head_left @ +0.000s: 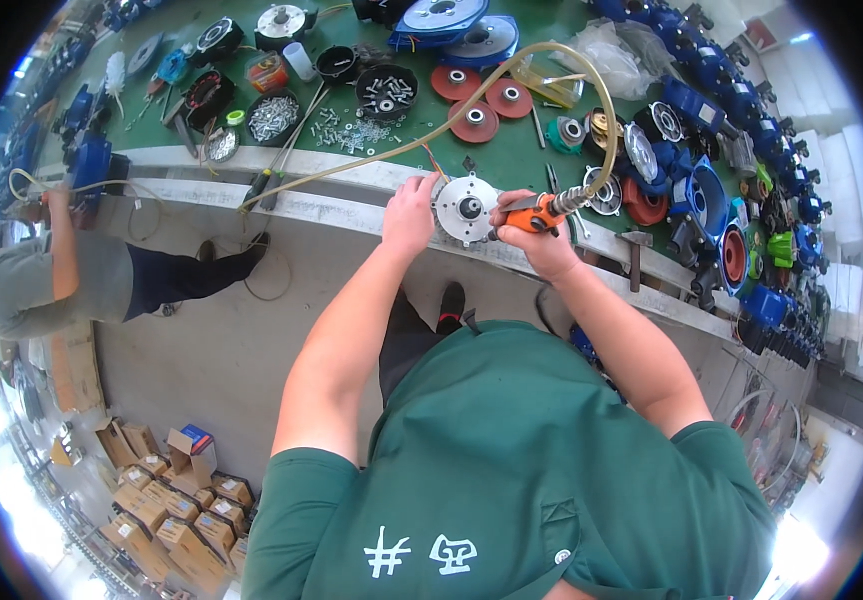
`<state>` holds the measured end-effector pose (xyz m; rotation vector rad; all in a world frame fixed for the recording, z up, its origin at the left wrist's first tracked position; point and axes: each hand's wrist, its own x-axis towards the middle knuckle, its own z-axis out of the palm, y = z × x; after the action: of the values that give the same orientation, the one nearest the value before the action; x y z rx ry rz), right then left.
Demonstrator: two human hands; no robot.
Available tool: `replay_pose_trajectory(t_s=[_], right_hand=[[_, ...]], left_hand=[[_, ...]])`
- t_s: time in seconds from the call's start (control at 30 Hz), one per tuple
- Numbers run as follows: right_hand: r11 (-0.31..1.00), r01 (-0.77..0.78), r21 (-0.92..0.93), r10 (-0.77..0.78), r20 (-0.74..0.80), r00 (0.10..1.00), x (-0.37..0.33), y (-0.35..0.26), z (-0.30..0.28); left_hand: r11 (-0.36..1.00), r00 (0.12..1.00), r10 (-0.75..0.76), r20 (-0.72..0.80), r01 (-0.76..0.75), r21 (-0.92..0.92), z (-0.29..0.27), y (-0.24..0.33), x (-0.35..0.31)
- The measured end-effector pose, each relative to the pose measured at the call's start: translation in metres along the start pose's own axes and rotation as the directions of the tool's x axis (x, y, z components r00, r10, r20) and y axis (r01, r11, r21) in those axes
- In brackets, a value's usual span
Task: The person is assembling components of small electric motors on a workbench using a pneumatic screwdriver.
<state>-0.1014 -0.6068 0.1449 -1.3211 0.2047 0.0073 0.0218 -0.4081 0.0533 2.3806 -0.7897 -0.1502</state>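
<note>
At the near edge of the bench, a round silver motor [453, 217] faces up, with a dark shaft at its centre and small lugs round its rim. My left hand [410, 215] grips its left side, fingers closed at the rim beside thin coloured wires. An orange-and-black air tool [529, 217] is wrapped in my right hand [552, 252], just right of the motor. Its dark nose points left toward the motor's lower right edge; contact cannot be made out. From the tool, a yellowish air hose [607, 90] loops up and left over the bench.
The green bench [522, 150] carries a bowl of screws [274, 118], a black bowl [388, 92], red discs [474, 121], screwdrivers [260, 185], a hammer [636, 258] and several blue motor parts [707, 195]. Another person [52, 270] works at left. Cardboard boxes [177, 510] stack on the floor.
</note>
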Motion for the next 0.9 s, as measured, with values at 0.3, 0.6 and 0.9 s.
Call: replay_pose_trajectory(t_s=[0.3,0.6,0.9], right_hand=[[0.998,0.018,-0.057,-0.014,0.062,0.998,0.015,0.031,0.011],[0.918,0.225,-0.327,-0.122,0.306,0.944,0.014,0.031,0.006],[0.877,0.269,-0.398,-0.115,0.369,0.922,0.012,0.018,0.015]], left_hand=[[0.967,0.975,0.189,-0.116,-0.205,-0.152,0.016,0.052,-0.055],[0.985,0.991,0.081,-0.106,-0.096,-0.146,0.031,0.054,-0.058],[0.987,0.986,0.148,-0.076,-0.152,-0.053,0.031,0.052,-0.056]])
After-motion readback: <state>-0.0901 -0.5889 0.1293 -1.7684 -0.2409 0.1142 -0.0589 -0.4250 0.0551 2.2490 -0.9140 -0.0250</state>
